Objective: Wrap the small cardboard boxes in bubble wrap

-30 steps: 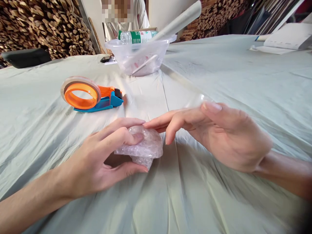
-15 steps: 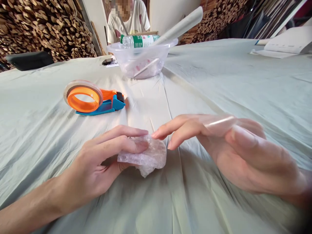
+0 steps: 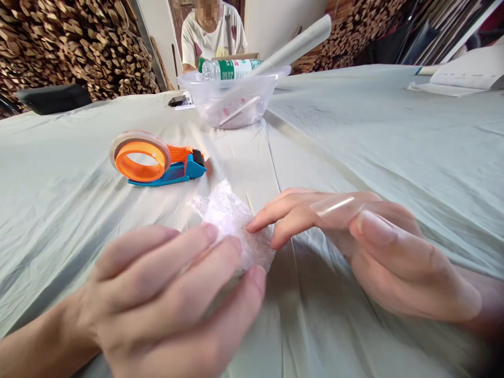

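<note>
Between both hands' fingers (image 3: 220, 247), bubble-wrap bundle (image 3: 232, 218).

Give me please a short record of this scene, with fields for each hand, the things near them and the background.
left hand: left hand lies over the bubble-wrap bundle, fingers on it
right hand: right hand has a strip of clear tape stuck on the fingers, fingertips at the bundle
surface: pale green cloth
behind the hands: orange and blue tape dispenser
further back: clear plastic bowl, water bottle, a rolled sheet leaning in the bowl
background: a seated person, stacked wood
</note>
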A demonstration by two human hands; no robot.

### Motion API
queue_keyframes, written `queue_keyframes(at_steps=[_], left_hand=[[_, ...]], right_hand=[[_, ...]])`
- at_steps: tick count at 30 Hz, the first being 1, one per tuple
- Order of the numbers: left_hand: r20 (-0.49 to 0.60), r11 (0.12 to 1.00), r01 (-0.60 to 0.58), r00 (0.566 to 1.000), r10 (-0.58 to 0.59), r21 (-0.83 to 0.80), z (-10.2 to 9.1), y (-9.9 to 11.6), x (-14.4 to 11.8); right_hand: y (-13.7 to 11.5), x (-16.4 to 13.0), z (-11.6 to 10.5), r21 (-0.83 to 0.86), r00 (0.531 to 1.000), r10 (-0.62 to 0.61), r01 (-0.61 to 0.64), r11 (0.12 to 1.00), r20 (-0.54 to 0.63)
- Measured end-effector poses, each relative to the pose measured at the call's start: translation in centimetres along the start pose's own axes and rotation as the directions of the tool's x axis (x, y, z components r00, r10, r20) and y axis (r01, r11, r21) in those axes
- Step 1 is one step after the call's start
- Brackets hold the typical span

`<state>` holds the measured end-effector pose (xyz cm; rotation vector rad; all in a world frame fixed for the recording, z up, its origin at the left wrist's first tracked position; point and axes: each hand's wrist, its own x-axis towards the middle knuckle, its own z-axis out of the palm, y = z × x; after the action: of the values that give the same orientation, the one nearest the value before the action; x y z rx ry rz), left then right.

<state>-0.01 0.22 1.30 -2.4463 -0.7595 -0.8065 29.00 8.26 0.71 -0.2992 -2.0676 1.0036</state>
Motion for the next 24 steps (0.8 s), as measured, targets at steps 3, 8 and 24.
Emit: queue_keyframes(at_steps=[3,8,24], left_hand=[[0.090,0.951,-0.273,0.961,0.262,0.143,0.0,-0.5,0.4],[0.065,0.994,-0.071,0.996,0.065,0.086,0.9,0.0,1.4],[0.130,0.981,0.165,0.980,-0.151,-0.100,1.2,-0.8,0.5]], right_hand=[[-0.1,0.2,-0.1,0.037,1.000,0.015,-0.014,0.999,-0.008],[-0.7,0.8,-0.3,0.142,0.992,0.129,-0.127,0.982,-0.006],[0.3,0.4,-0.2,-0.029,0.995,0.089,-0.091,0.995,-0.052]])
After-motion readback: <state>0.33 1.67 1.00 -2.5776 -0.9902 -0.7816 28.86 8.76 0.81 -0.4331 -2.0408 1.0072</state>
